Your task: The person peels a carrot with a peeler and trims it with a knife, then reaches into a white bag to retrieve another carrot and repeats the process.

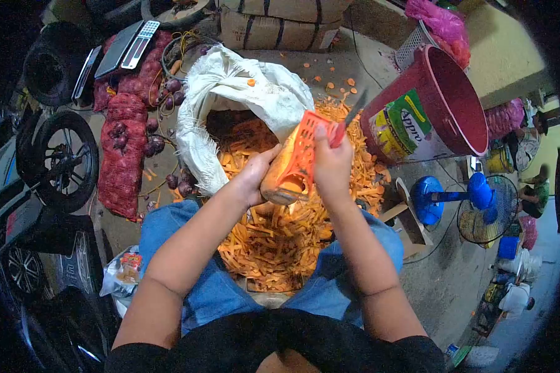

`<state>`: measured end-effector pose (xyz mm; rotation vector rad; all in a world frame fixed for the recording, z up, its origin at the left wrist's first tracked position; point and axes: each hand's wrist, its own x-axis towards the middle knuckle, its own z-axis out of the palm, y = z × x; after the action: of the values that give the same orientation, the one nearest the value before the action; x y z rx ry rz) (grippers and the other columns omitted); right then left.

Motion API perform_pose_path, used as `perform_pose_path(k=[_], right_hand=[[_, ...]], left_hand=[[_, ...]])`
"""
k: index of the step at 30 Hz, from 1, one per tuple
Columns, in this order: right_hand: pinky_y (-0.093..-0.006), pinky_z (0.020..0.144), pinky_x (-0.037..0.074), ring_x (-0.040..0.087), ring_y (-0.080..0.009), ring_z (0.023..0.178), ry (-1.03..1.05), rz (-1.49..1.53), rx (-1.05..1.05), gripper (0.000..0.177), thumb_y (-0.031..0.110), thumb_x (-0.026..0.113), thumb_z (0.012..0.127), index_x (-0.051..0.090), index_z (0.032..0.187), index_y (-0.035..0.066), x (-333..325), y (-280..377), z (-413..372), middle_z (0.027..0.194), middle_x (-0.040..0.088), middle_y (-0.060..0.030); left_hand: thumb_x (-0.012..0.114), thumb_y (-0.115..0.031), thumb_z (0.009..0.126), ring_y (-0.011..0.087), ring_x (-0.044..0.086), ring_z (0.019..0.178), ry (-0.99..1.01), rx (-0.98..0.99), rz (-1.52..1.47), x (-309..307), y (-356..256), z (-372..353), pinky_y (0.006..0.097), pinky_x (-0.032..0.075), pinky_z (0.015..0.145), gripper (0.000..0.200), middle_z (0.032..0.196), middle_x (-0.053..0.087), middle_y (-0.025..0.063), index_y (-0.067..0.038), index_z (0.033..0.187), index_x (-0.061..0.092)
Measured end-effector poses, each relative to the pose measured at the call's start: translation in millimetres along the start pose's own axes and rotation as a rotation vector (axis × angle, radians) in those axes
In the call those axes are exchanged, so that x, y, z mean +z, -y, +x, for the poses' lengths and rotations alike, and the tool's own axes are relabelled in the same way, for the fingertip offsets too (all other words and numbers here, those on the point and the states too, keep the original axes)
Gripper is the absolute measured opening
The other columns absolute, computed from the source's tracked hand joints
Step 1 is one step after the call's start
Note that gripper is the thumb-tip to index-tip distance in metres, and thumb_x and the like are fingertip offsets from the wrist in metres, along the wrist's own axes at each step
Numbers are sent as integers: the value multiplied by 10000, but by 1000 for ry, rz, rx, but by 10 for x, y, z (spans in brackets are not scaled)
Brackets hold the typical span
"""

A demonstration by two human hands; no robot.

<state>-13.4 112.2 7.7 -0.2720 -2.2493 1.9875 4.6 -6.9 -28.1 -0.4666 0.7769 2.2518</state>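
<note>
My left hand (255,177) is wrapped round a thick peeled carrot (283,171), its blunt end tilted toward me. Against the carrot's right side lies an orange slotted plastic tool (302,152), its exact kind unclear. My right hand (333,168) is closed on this tool, and a knife (356,105) with a red handle juts up and away from the same fist. Below both hands, between my knees, a heap of orange peelings (267,248) spreads over the floor. Just beyond, a white woven sack (199,118) gapes with more orange pieces inside.
At right, a dark red bucket (379,130) leans over beside the peelings. A blue fan (429,199) stands behind it. Red net bags of onions (124,168), a scale (121,50) and a motorcycle wheel (65,155) are on the left. Other people (535,193) sit far right.
</note>
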Motion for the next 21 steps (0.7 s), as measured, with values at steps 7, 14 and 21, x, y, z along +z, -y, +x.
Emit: perform_pose_path(k=[7, 14, 21], right_hand=[[-320, 500, 360, 456, -176, 524, -163, -220, -305, 200, 173, 464, 786, 467, 718, -16, -165, -346, 311, 582, 495, -106], [-343, 487, 356, 473, -206, 491, -579, -418, -258, 198, 162, 466, 780, 471, 709, -22, -658, -470, 833, 563, 504, -120], [-279, 463, 350, 417, -112, 494, -413, 29, -182, 181, 174, 494, 777, 471, 716, 5, -692, -480, 849, 583, 483, -28]], left_hand=[[296, -327, 848, 164, 564, 700, -21, -97, 297, 137, 20, -104, 283, 473, 636, 371, 879, 555, 83, -31, 1002, 458], [335, -296, 843, 148, 562, 761, -3, -163, 305, 127, 84, -116, 279, 462, 681, 356, 916, 550, 86, -11, 1024, 448], [364, -331, 826, 165, 555, 805, -18, -109, 132, 2, 6, -124, 296, 461, 706, 382, 942, 541, 96, -22, 1035, 444]])
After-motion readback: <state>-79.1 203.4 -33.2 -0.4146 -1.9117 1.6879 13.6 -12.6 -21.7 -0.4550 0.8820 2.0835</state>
